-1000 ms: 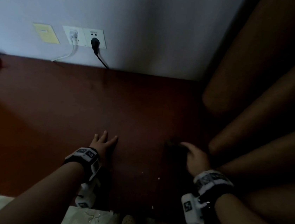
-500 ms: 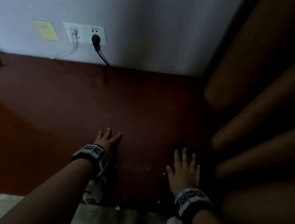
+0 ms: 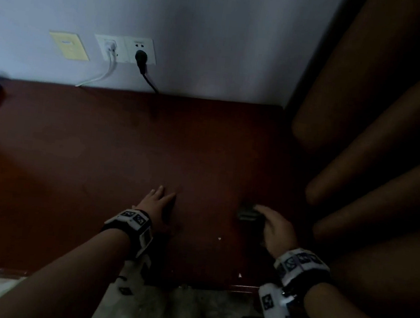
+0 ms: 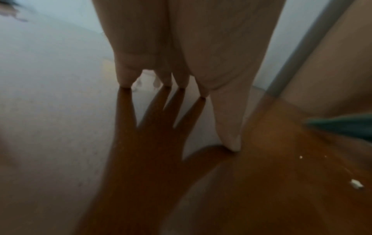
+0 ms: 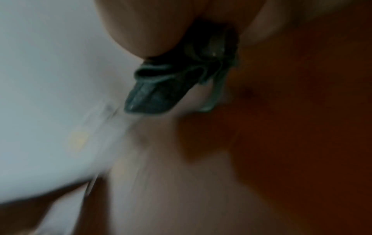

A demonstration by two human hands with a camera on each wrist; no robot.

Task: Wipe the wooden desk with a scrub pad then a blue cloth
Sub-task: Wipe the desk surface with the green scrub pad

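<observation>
right hand (image 3: 275,227) gripping scrub pad (image 3: 248,212), wooden desk (image 3: 99,159)

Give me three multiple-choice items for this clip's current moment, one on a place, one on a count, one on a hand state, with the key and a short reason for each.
1. Where is the scrub pad?
A. on the desk under the right hand's fingers, near the curtain side
B. beside the wall sockets
C. under the left hand

2. How many plugs sit in the wall sockets?
A. none
B. two
C. four

3. How does the left hand lie?
A. curled in a fist
B. pinching a cloth
C. flat on the desk with straight fingers

Key: 1 A, the head view shows the right hand gripping the dark pad on the wood at the right; 2 B, a white plug and a black plug are seen; 3 C, the left wrist view shows spread fingertips touching the surface.
</observation>
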